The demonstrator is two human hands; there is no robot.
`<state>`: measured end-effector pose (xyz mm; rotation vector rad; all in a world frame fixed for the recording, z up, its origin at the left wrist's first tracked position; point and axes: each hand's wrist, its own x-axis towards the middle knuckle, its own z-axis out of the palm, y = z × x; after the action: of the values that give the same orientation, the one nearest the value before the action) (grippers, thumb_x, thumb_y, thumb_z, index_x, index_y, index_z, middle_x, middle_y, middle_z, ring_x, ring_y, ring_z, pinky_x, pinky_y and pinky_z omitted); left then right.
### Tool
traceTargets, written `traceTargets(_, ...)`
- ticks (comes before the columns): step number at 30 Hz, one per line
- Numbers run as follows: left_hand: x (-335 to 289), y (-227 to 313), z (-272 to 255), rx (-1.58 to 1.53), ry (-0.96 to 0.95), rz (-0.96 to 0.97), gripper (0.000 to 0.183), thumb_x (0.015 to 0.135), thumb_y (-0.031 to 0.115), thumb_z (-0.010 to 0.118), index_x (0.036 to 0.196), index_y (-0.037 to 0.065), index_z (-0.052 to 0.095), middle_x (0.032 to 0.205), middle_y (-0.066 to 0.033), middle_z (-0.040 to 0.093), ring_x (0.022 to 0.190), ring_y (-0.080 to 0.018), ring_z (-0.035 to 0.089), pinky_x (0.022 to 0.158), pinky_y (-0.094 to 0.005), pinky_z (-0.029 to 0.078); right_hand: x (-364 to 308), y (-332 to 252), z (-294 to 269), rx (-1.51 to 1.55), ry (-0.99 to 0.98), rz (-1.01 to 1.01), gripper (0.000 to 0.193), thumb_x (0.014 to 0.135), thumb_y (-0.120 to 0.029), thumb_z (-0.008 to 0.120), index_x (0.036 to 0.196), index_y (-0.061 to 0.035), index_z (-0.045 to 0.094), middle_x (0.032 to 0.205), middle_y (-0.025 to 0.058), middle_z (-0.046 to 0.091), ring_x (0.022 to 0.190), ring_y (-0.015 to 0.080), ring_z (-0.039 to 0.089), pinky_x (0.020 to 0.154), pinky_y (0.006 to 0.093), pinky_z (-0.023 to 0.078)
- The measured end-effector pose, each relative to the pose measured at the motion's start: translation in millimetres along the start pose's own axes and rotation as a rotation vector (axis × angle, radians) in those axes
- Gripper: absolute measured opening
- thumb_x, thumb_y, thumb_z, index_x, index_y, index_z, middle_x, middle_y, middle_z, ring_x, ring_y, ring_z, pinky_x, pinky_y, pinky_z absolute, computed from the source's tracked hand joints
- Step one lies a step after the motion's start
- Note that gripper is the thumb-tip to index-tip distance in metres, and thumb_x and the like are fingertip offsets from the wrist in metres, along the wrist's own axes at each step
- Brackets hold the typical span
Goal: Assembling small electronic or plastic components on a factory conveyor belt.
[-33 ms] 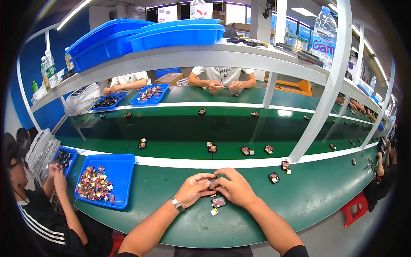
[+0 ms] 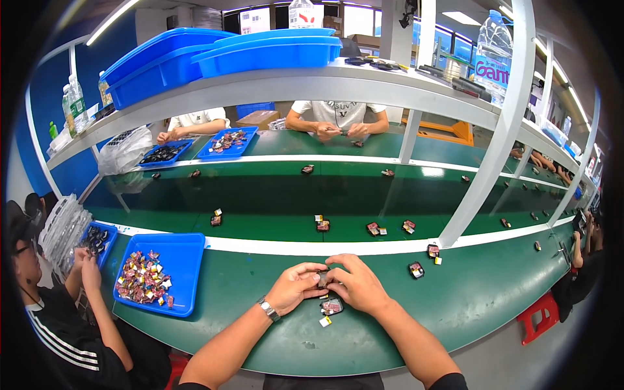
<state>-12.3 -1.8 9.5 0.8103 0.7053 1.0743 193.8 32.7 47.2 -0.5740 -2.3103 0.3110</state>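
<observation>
Both of my hands meet over the green bench, their fingers closed around a small dark casing [image 2: 322,279]. My left hand [image 2: 294,288], with a metal watch at its wrist, grips it from the left. From the right, my right hand [image 2: 356,285] has its thumb and fingers on the same casing, covering much of it. Just below them lies an open black casing with a reddish circuit board [image 2: 332,306], and beside it a small yellow-and-white part [image 2: 325,321]. To the left stands a blue tray [image 2: 195,273] holding a heap of reddish boards with yellow-and-white parts.
A white rail [image 2: 279,246] separates my bench from a green belt [image 2: 273,224] carrying several casings. Two more casings [image 2: 416,270] lie right of my hands. A slanted white post [image 2: 484,136] supports the shelf [image 2: 286,81] overhead. Co-workers sit left, opposite and far right.
</observation>
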Motion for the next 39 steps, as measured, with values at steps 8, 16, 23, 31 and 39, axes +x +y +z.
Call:
traceTargets(8,-0.4,-1.8,3.0,0.111,0.009,0.001,0.032,0.097,0.009,0.057,0.127,0.001,0.052,0.12,-0.0125,0.06,0.111,-0.0229,0.061,0.097,-0.0401,0.053,-3.7,3.4,-5.8,0.048,-0.152,0.095,0.018,0.076,-0.008,0.073,0.09,-0.0083,0.062,0.125,0.0095,0.054,0.118,0.0303,0.051,0.095,0.0419,0.047)
traceTargets(16,-3.1,7.5,4.9,-0.008,-0.108,0.018,0.034,0.096,0.004,0.054,0.13,0.0,0.05,0.126,-0.0109,0.056,0.115,-0.0202,0.059,0.1,-0.0387,0.052,-7.6,2.5,0.1,0.226,-0.143,0.234,0.01,0.088,-0.017,0.066,0.096,-0.0108,0.069,0.127,0.0087,0.054,0.12,0.0286,0.051,0.097,0.0396,0.046)
traceTargets(23,-2.4,5.8,1.8,0.069,-0.14,0.025,0.036,0.097,0.004,0.053,0.132,0.002,0.048,0.126,-0.0104,0.056,0.117,-0.0202,0.058,0.101,-0.0384,0.051,-6.2,-4.3,0.1,0.279,-0.13,0.276,0.011,0.088,-0.014,0.065,0.097,-0.0085,0.069,0.127,0.0104,0.056,0.121,0.0292,0.05,0.099,0.0395,0.044)
traceTargets(31,-0.5,0.5,6.6,0.046,-0.075,0.014,0.032,0.099,0.008,0.051,0.13,0.001,0.05,0.124,-0.0115,0.058,0.114,-0.0199,0.059,0.098,-0.0385,0.053,-10.8,-8.2,3.2,0.185,-0.031,0.261,0.01,0.086,-0.015,0.066,0.094,-0.0086,0.069,0.123,0.0076,0.058,0.117,0.0282,0.052,0.094,0.0383,0.047)
traceTargets(39,-0.5,-2.5,1.3,0.014,-0.094,0.056,0.028,0.1,0.012,0.051,0.126,0.002,0.053,0.125,-0.0119,0.058,0.112,-0.0206,0.06,0.098,-0.0394,0.052,-12.1,-10.9,17.7,0.134,0.119,0.224,0.013,0.08,-0.01,0.071,0.094,-0.0079,0.071,0.116,0.0079,0.062,0.111,0.0276,0.056,0.089,0.0366,0.05)
